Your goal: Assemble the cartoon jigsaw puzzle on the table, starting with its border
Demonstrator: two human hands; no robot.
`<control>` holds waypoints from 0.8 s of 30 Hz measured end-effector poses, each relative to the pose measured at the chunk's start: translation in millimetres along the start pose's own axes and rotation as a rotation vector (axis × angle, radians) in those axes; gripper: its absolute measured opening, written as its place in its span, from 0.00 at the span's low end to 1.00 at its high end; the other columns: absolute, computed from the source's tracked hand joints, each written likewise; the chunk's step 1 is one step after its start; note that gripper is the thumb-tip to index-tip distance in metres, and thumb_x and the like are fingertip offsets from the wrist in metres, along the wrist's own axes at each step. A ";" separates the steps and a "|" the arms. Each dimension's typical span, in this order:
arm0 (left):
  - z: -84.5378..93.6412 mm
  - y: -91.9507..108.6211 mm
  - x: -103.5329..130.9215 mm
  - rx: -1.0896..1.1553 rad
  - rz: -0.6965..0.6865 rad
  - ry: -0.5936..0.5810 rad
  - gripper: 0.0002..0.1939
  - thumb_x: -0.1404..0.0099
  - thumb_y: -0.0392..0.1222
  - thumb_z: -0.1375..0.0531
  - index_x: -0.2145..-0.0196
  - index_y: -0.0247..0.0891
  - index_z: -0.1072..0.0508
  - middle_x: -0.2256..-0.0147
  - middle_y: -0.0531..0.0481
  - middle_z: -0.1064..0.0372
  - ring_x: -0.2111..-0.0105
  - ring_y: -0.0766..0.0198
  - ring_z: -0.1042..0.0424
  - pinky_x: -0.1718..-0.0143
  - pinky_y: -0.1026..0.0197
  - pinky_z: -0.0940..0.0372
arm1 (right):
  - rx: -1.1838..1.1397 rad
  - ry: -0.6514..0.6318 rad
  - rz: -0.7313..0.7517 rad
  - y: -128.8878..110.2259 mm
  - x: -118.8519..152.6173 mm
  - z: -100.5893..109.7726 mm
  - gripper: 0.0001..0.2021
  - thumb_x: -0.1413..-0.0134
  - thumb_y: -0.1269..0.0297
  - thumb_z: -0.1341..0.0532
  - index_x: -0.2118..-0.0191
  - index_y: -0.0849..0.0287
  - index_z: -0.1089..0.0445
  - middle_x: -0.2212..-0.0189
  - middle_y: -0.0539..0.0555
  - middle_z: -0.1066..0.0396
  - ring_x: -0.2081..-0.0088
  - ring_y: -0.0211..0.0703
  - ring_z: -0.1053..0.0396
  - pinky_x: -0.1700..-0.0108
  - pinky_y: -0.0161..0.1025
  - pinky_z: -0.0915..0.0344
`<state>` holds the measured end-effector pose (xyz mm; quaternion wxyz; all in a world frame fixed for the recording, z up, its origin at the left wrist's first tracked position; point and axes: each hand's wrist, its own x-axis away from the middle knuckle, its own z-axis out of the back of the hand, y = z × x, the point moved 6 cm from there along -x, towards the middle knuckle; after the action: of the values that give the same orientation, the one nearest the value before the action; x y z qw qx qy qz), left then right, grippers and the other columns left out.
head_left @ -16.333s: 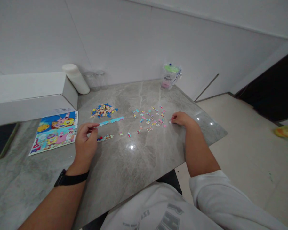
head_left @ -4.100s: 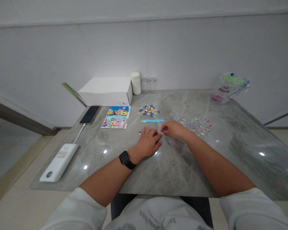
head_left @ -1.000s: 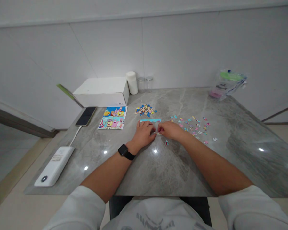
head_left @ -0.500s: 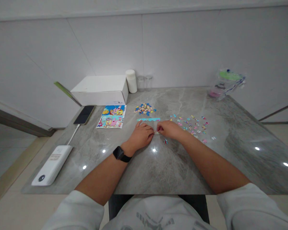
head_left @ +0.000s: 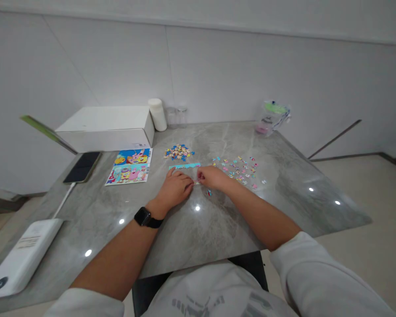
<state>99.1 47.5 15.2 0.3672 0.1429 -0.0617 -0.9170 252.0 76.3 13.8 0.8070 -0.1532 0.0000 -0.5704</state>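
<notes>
With 12 o'clock at the wall, the left hand (head_left: 174,188) lies flat with its fingers out, partly over a low strip (head_left: 197,183). The right hand (head_left: 213,177) is close by, its fingertips pinched together; I cannot tell if a piece is inside. Most of the low strip is hidden, so I cannot tell how it points. Just past the hands is the blue strip (head_left: 185,166). It is long from 9 to 3 o'clock, with its bumpy side facing 6. One loose piece (head_left: 209,193) sits at 5 o'clock from the right fingertips. Scattered pieces (head_left: 239,169) lie near 3, the pile (head_left: 179,152) near 12, and the picture sheet (head_left: 130,167) at 10.
</notes>
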 end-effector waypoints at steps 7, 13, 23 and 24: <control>2.3 -0.8 -0.1 -0.006 -0.019 0.047 0.16 0.23 0.45 0.45 0.55 0.45 0.17 0.56 0.46 0.18 0.49 0.48 0.26 0.30 0.32 0.51 | -0.125 0.169 -0.073 27.8 17.8 30.4 0.10 0.38 0.69 0.33 0.51 0.55 0.23 0.59 0.52 0.18 0.58 0.42 0.24 0.55 0.36 0.35; 20.0 5.4 2.9 0.019 -0.093 0.238 0.13 0.22 0.44 0.43 0.54 0.45 0.17 0.54 0.47 0.18 0.52 0.51 0.24 0.37 0.39 0.40 | -0.297 0.403 -0.225 112.5 68.9 68.0 0.08 0.38 0.64 0.34 0.54 0.57 0.21 0.60 0.53 0.19 0.64 0.40 0.27 0.58 0.36 0.35; 60.2 22.3 5.0 0.150 -0.114 0.475 0.13 0.22 0.45 0.42 0.53 0.42 0.17 0.55 0.45 0.21 0.55 0.57 0.23 0.50 0.53 0.29 | -0.422 0.421 -0.487 223.0 124.7 51.8 0.08 0.40 0.65 0.36 0.59 0.60 0.21 0.64 0.55 0.19 0.64 0.41 0.26 0.61 0.35 0.35; 62.5 23.6 3.3 0.154 -0.112 0.444 0.14 0.21 0.45 0.43 0.53 0.42 0.17 0.55 0.45 0.21 0.55 0.57 0.23 0.50 0.54 0.29 | -0.403 0.386 -0.485 223.4 125.0 49.9 0.08 0.40 0.64 0.36 0.59 0.60 0.21 0.64 0.55 0.19 0.64 0.42 0.26 0.61 0.35 0.35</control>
<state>93.1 28.6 79.1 0.3082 0.3720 -0.0413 -0.8746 510.0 41.1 27.9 0.5873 -0.1943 0.2281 -0.7519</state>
